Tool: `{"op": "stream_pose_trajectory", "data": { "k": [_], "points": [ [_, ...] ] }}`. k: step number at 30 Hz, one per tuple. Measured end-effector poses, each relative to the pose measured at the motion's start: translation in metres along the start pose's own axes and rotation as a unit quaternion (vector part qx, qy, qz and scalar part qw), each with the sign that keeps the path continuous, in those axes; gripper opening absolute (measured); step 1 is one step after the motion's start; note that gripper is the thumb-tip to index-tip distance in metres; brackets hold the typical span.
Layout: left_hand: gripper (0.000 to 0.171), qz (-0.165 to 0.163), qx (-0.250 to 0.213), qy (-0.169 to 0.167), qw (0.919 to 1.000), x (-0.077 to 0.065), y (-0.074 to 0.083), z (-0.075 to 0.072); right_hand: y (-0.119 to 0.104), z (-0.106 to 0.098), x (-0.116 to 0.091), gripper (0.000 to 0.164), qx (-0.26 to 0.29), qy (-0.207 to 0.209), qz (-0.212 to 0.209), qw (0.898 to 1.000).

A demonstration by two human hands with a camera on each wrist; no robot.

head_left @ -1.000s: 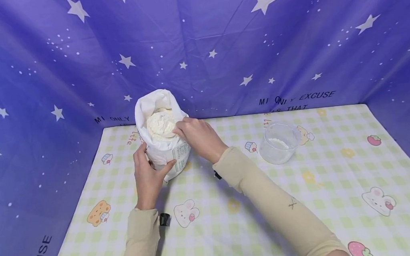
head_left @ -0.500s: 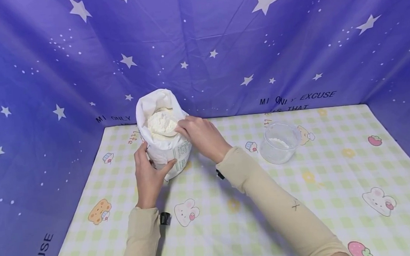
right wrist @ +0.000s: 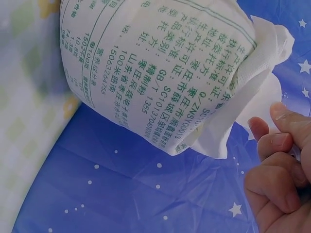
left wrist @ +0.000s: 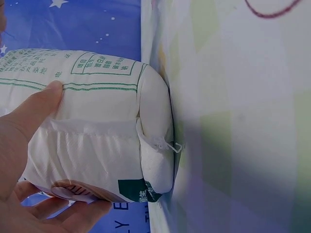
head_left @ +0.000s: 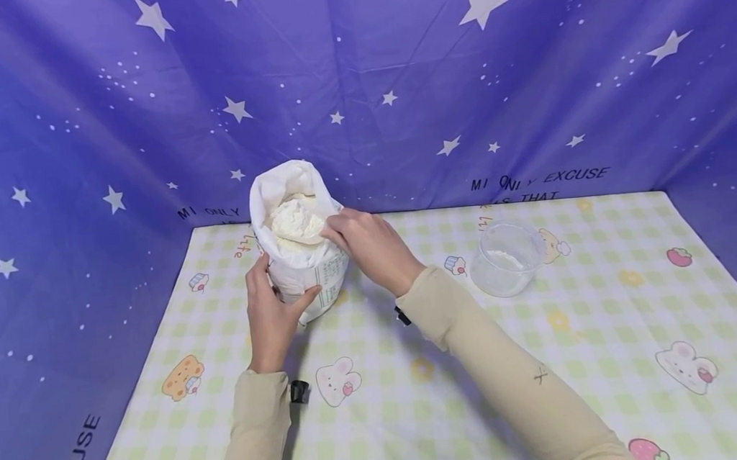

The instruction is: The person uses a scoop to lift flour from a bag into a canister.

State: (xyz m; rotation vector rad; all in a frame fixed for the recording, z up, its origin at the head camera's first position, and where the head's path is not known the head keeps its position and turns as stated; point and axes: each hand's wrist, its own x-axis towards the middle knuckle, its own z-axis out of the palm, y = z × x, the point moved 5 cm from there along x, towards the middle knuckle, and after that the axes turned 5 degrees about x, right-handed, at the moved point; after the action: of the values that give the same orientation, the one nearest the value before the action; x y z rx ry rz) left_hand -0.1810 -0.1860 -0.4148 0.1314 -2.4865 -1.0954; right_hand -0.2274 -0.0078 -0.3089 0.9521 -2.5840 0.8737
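A white flour bag (head_left: 303, 277) with green print stands on the table, its top open and the rim folded out. My left hand (head_left: 273, 320) grips the bag's near left side, thumb on the front and fingers round the far side, as the left wrist view confirms. At the bag's right rim my right hand (head_left: 375, 250) pinches what looks like a whitish scoop (head_left: 314, 239), its handle hidden by the fingers. Flour (head_left: 296, 218) is heaped on it inside the bag mouth. In the right wrist view, thumb and curled fingers (right wrist: 281, 141) meet beside the rim.
A clear plastic tub (head_left: 506, 266) with a little white powder in it stands to the right of my right forearm. A green-checked cloth (head_left: 384, 431) covers the table. Purple star-printed curtain (head_left: 380, 41) rises behind the bag and along both sides.
The head view has shifted slightly. Both hands keep their holds on the bag and scoop, and the heaped flour stays in the bag mouth.
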Motion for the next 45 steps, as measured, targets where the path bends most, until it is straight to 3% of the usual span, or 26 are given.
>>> {"op": "stream_pose_trajectory", "data": {
  "k": [33,45],
  "points": [
    [0.099,-0.007,0.005,-0.004,1.0,0.0,-0.002,0.0,0.002,-0.019,-0.014,0.035,0.017,-0.005,0.003,1.0],
    [0.098,-0.006,-0.002,-0.005,1.0,0.0,-0.001,0.0,0.004,-0.03,-0.023,0.027,0.017,0.019,-0.01,1.0]
  ]
}}
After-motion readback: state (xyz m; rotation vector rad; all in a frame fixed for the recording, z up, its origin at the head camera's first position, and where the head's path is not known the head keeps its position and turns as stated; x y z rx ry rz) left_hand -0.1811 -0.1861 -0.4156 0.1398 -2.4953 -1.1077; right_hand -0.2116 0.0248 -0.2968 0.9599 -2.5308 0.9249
